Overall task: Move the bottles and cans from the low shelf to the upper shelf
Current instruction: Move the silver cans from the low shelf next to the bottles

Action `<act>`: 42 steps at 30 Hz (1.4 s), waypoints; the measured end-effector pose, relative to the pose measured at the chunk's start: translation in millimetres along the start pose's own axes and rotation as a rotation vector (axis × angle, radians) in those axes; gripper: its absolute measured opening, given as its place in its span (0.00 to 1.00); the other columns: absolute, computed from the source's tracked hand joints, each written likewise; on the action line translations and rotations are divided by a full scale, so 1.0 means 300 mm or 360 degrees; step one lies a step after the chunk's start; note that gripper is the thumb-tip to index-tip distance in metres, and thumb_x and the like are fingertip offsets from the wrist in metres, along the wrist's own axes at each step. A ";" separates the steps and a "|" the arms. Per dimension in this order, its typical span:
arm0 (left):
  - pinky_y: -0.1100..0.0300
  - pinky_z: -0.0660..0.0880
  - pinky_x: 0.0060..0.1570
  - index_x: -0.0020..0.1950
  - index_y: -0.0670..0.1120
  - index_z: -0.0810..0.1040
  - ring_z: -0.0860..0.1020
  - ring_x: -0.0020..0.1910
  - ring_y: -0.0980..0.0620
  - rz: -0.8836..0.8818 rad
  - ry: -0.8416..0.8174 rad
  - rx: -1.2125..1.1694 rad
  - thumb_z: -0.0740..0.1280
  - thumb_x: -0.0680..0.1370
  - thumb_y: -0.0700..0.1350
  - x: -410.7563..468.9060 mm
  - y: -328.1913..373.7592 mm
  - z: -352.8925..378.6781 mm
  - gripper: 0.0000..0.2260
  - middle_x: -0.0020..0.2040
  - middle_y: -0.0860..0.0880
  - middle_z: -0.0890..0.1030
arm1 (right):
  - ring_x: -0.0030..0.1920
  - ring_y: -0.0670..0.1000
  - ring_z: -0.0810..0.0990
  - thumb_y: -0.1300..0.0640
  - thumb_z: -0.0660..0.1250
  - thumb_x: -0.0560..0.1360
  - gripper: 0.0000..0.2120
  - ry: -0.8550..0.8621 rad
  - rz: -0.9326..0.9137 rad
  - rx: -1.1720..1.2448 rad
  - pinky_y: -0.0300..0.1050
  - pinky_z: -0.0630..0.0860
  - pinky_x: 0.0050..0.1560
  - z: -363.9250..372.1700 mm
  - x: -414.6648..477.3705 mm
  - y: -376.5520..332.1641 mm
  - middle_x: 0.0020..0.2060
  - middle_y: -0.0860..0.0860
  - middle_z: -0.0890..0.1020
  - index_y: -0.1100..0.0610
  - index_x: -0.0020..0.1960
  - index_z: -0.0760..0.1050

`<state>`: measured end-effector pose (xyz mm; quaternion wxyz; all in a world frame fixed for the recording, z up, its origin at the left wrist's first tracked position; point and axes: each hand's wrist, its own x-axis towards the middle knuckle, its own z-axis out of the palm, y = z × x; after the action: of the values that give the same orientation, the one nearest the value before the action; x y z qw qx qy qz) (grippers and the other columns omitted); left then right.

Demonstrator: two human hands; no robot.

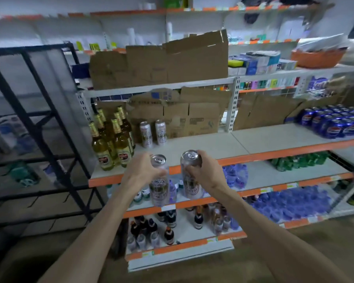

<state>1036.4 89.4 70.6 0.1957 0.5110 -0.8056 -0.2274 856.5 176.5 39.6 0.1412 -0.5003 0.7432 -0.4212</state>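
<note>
My left hand (143, 170) grips a tall silver can (159, 187) near its top. Another tall silver can (190, 184) is held the same way by my right hand (204, 170). Both cans hang upright in front of the orange edge of the upper shelf (243, 144). On that shelf stand several yellow-green glass bottles (110, 139) at the left and two silver cans (152, 133) behind them. The low shelf (184, 245) holds several dark bottles (149, 227) and a few more cans (219, 219).
Flattened cardboard (172, 117) leans against the back of the upper shelf. Packs of blue cans (333, 123) fill its right end. Water bottles (235, 174) sit on the middle shelf. A black metal rack (39, 129) stands to the left.
</note>
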 end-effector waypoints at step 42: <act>0.48 0.77 0.57 0.60 0.47 0.77 0.81 0.53 0.47 -0.0502 0.0074 -0.0316 0.78 0.67 0.46 1.362 -0.461 0.285 0.23 0.55 0.48 0.82 | 0.51 0.54 0.80 0.50 0.72 0.70 0.26 -0.0349 0.0190 0.0168 0.54 0.79 0.52 0.739 1.345 0.296 0.52 0.50 0.82 0.50 0.65 0.69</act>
<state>927.1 -320.9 -43.8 0.2257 0.6143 -0.6843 -0.3216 755.7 -266.3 -77.4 0.2724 -0.4901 0.7285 -0.3935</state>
